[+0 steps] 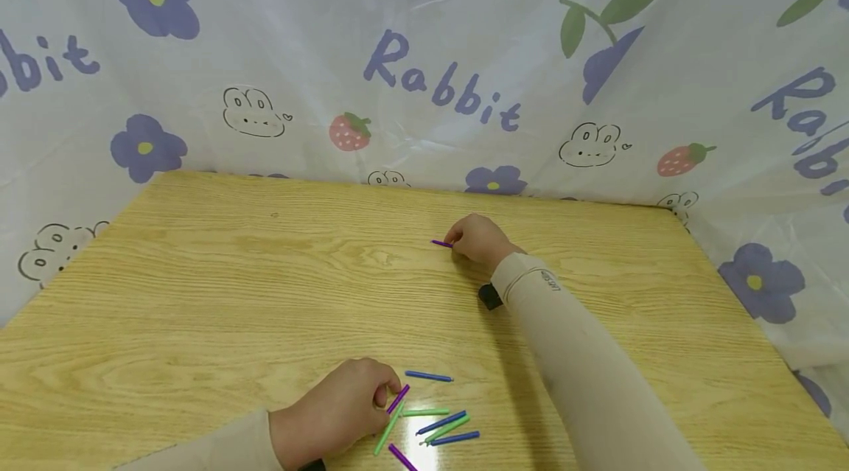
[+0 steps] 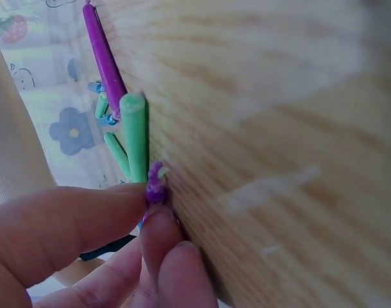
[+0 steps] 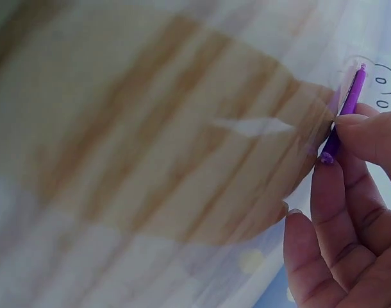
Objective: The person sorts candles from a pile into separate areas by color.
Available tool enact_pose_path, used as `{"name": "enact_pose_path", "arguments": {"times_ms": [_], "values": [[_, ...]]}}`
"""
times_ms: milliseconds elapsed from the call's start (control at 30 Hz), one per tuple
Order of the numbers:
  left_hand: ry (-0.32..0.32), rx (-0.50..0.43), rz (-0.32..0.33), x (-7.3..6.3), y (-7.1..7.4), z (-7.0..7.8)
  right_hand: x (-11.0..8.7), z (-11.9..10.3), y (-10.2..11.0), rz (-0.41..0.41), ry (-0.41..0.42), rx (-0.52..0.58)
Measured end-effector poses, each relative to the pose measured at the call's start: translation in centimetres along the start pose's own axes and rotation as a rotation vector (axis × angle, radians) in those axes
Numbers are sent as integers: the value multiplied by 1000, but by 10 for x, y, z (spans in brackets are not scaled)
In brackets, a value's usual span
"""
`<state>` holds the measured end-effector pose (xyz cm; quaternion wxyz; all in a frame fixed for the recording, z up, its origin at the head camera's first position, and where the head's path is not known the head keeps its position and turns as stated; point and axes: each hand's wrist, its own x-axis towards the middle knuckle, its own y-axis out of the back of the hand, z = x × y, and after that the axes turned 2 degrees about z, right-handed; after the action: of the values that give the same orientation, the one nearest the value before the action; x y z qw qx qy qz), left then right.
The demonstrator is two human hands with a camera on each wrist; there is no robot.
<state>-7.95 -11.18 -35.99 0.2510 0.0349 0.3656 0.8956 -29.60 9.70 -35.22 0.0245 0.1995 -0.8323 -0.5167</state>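
Observation:
Far back on the table, my right hand (image 1: 479, 241) pinches a thin purple candle (image 3: 352, 99) between thumb and fingers, close to the wood. Near the front edge, my left hand (image 1: 341, 408) has thumb and fingertips pinched on another purple candle (image 1: 398, 399); its wick end (image 2: 156, 183) pokes out in the left wrist view. A green candle (image 1: 389, 430) lies against that one. Just right of the left hand are a third purple candle (image 1: 402, 458), a lone blue candle (image 1: 429, 376), a green candle (image 1: 426, 412) and a small cluster of blue and green candles (image 1: 455, 438).
The wooden table (image 1: 265, 294) stretches between the two hands and to both sides. A white curtain (image 1: 305, 51) printed with rabbits, flowers and strawberries hangs along the back and sides. The right forearm (image 1: 584, 368) reaches across the table's right half.

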Motion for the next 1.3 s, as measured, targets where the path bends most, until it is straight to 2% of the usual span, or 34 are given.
{"name": "enact_pose_path", "arguments": {"times_ms": [267,600,767,1033,1167,1300], "values": [[-9,10,5,-1,-3,-2,-5,2,-1,3,12,-3],[1,1,-11,-3,-3,0,-13,6,0,12,18,101],[5,-4,-9,-4,-3,0,-14,8,2,19,21,115],[-14,39,4,-4,-2,3,-21,11,14,27,13,143],[-3,36,-3,-2,1,6,-27,7,21,50,21,141],[-6,52,4,-1,2,7,-33,3,23,64,15,189]]}}
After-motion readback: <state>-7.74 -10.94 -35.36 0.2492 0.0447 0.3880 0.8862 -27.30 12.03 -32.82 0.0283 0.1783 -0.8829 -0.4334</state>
